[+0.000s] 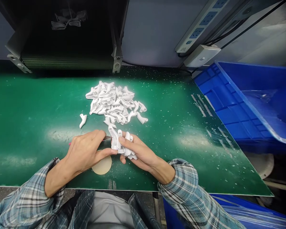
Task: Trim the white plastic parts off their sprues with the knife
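From the head cam: two hands are working over the green counter, close to its front edge. The left hand is pinching one slim tool with a pink handle, its metal tip poking toward the white plastic cluster. The right hand is gripping that cluster, fingers wrapped around it, though I can't tell how many pieces are in it. Just ahead, one heaped pile of white plastic pieces is sitting on the counter, way too tangled to count, with one loose piece lying off to its left. One tan round disc is lying just below the hands, one blue bin is sitting off to the right, and one power strip is running along above the counter.
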A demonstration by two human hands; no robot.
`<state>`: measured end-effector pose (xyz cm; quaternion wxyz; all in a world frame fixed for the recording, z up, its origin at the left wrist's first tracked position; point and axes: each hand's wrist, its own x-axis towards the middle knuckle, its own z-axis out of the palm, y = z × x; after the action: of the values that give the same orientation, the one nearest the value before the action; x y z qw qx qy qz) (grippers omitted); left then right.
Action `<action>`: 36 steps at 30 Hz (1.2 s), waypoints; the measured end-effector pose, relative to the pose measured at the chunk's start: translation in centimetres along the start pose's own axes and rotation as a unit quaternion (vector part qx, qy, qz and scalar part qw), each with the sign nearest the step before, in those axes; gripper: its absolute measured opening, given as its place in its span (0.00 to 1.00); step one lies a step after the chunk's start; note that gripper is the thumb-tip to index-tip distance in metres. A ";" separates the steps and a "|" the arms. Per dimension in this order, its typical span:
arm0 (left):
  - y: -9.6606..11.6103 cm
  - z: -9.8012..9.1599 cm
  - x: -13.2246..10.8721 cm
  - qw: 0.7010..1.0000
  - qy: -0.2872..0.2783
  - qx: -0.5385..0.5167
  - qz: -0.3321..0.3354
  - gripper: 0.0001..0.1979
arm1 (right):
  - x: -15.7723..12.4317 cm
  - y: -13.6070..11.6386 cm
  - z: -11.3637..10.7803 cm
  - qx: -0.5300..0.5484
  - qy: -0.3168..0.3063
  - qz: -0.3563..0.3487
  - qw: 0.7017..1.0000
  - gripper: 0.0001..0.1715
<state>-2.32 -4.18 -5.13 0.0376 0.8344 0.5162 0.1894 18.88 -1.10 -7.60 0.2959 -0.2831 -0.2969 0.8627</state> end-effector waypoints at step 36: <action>-5.9 -1.5 1.4 0.982 -0.021 -0.160 -0.101 0.13 | 0.8 -0.3 -0.6 -0.168 0.093 -0.104 0.976 0.20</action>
<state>-7.33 -0.40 -4.89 0.2007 0.7647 0.5600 0.2477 18.84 -0.22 -8.06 0.3586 -0.3757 -0.4364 0.7347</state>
